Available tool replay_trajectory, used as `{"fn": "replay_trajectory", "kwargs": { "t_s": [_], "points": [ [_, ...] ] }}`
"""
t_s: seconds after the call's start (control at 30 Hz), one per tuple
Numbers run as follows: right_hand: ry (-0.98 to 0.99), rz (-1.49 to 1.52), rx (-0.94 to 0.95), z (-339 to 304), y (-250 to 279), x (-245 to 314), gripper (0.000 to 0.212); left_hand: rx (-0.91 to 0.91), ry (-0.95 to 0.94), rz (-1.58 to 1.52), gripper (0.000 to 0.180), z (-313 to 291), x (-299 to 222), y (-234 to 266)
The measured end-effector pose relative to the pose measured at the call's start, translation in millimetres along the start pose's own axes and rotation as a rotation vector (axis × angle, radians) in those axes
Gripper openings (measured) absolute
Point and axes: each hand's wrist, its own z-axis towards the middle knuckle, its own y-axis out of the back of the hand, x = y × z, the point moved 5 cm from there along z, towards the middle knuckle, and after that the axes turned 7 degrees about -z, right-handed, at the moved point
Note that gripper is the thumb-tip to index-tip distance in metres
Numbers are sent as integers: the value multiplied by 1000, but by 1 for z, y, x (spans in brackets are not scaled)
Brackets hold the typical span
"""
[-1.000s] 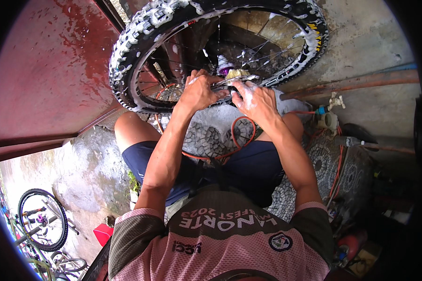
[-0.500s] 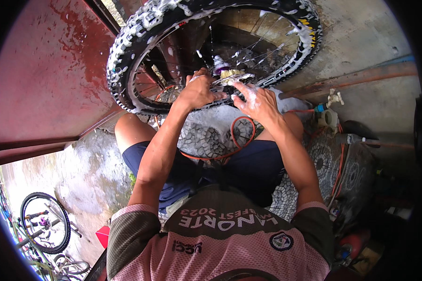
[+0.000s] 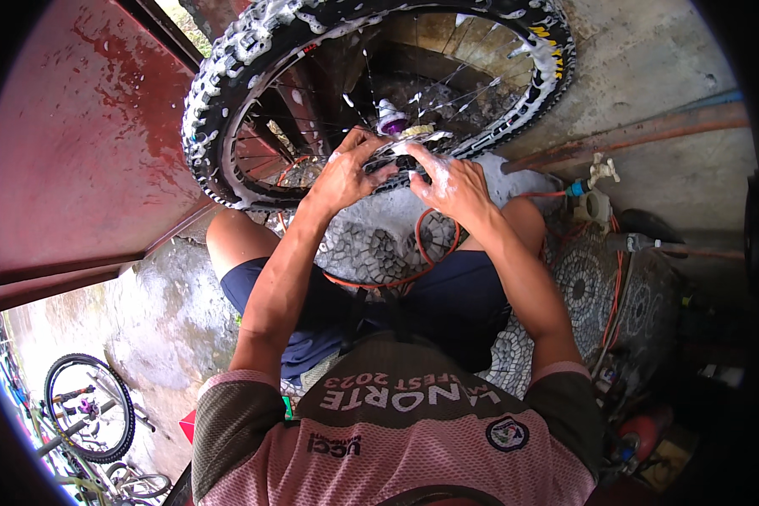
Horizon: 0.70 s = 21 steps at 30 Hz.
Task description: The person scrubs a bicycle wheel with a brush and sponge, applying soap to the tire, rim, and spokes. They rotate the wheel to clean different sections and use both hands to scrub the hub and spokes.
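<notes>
A knobbly black bicycle wheel (image 3: 266, 42), streaked with white foam, stands tilted in front of me. Foam also covers part of its purple hub (image 3: 394, 123). Beside the hub is a pale yellowish piece (image 3: 416, 131), too small to make out. My left hand (image 3: 350, 173) is curled at the wheel's near side, close to the hub, with thumb and fingers bent round a silvery part. Just right of it, my right hand (image 3: 453, 187), spotted with foam, is bent at the same part, its index finger stretched along the edge. The fingertips are partly hidden.
An orange hose (image 3: 419, 244) loops over the stone-patterned floor between my knees. A tap (image 3: 603, 170) with a blue fitting is on the right. The red metal panel (image 3: 76, 126) stands left. Another bicycle wheel (image 3: 90, 408) and bicycles are at the lower left.
The wheel has shifted slightly left in view. Both hands have moved a little left with it and stay at the part near the hub.
</notes>
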Motion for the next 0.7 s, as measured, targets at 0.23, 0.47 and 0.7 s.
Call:
{"fn": "replay_trajectory", "kwargs": {
  "t_s": [0.23,0.47,0.7],
  "points": [
    [-8,-5,10,11,-8,0,42,69,18,30,54,9,-6,2],
    [71,-140,-37,8,-9,7,41,81,13,-10,49,13,10,6],
    [144,-365,-38,3,-20,4,37,102,47,105,52,8,16,-13]
  ]
}}
